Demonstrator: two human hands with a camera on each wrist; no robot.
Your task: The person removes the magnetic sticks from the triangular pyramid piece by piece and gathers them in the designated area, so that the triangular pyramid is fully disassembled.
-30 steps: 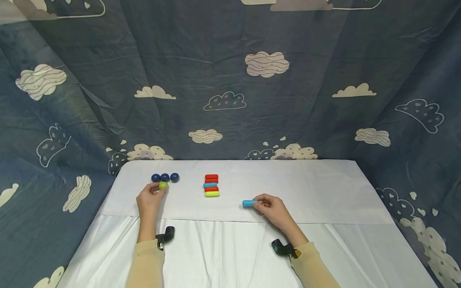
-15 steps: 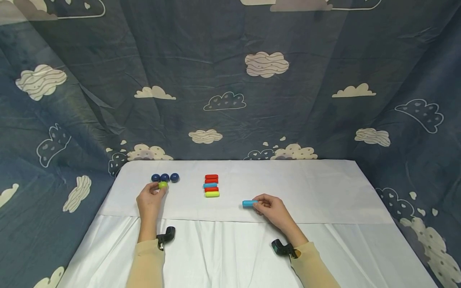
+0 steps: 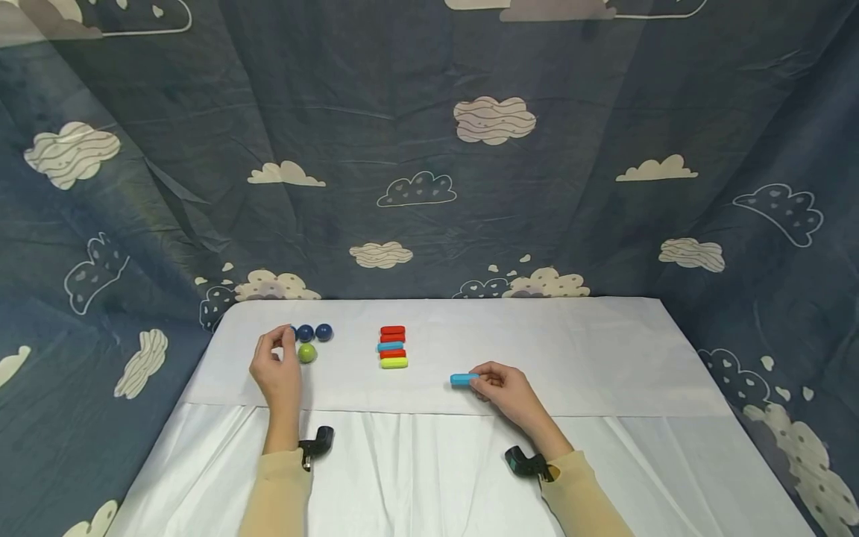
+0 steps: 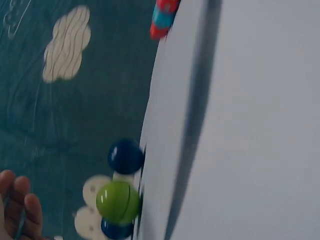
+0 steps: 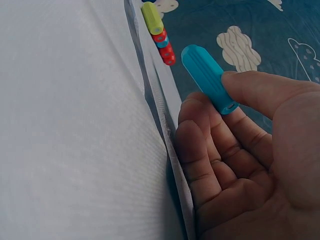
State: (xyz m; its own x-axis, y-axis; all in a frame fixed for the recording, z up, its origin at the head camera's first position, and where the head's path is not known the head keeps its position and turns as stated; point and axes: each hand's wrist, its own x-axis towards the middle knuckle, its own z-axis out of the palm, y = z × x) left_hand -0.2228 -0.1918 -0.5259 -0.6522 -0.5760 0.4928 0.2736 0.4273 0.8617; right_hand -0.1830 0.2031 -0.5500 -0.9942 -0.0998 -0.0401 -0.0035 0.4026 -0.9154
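Note:
My right hand point(image 3: 506, 391) pinches a light-blue ribbed rod point(image 5: 205, 77) between thumb and fingers above the white table. Its near end, seen in the right wrist view, has a small dark spot like a hole. At the left, my left hand point(image 3: 277, 369) has its fingertips at the leftmost dark-blue ball and hides most of it. Relaxed fingers point(image 4: 32, 210) show at the left wrist view's edge; thumb and index are outside that view. A green ball point(image 3: 306, 353) lies free on the table, in front of the middle dark-blue ball point(image 3: 305, 333). Another dark-blue ball point(image 3: 323, 333) sits to its right.
Between the hands, several red, light-blue and yellow-green rods lie in a column, with a yellow-green rod point(image 3: 394, 363) nearest. A white cloth covers the table point(image 3: 570, 350), and a dark cloud-print curtain point(image 3: 429, 246) hangs behind and at both sides.
My left hand has let go of the green ball, which now lies slightly nearer, and has moved up and left to the leftmost blue ball. The right hand keeps its place.

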